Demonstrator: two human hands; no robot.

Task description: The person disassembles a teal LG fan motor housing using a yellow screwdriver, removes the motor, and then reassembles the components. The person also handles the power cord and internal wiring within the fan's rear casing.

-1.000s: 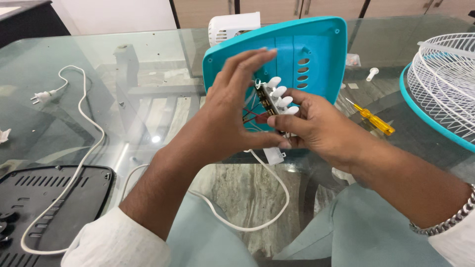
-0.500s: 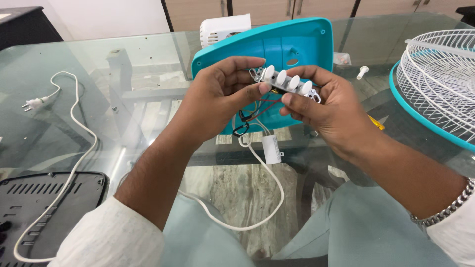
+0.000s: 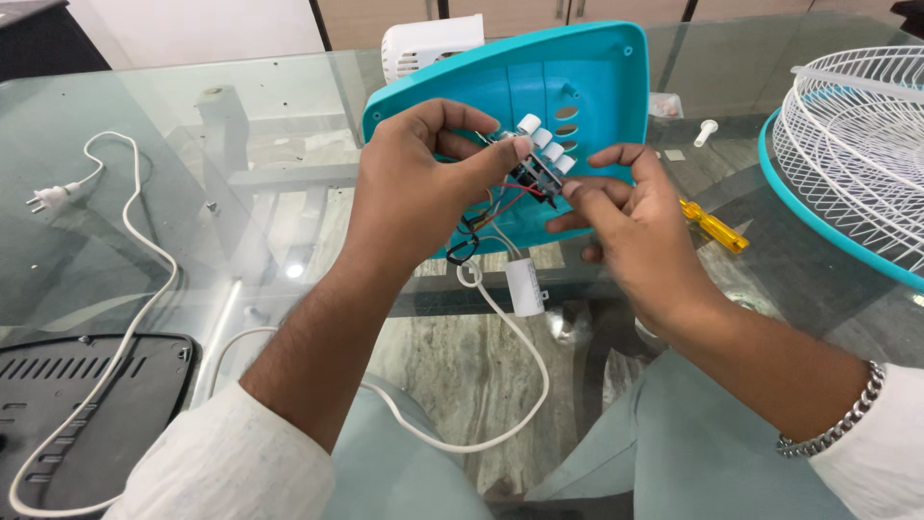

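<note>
Two hands meet over the glass table, and from where I sit watching the feed they work just in front of a teal plastic housing that stands tilted up on the table. My left hand has its grip closed on a switch block, a dark strip carrying a row of white push buttons, pinched between thumb and fingers with the buttons pointing up and to the right. My right hand is loosely open, its fingertips touching the lower right end of that block without clasping it. Red and black wires trail down from the block, and a white cord loops below it, with a small white capacitor hanging near the cord's upper end. A yellow screwdriver lies on the table just right of my right hand. Farther right sits a white wire fan grille in a teal rim. At far left a white plug rests on the glass, and a black vented panel shows at the lower left. A metal bracelet circles my right wrist.
</note>
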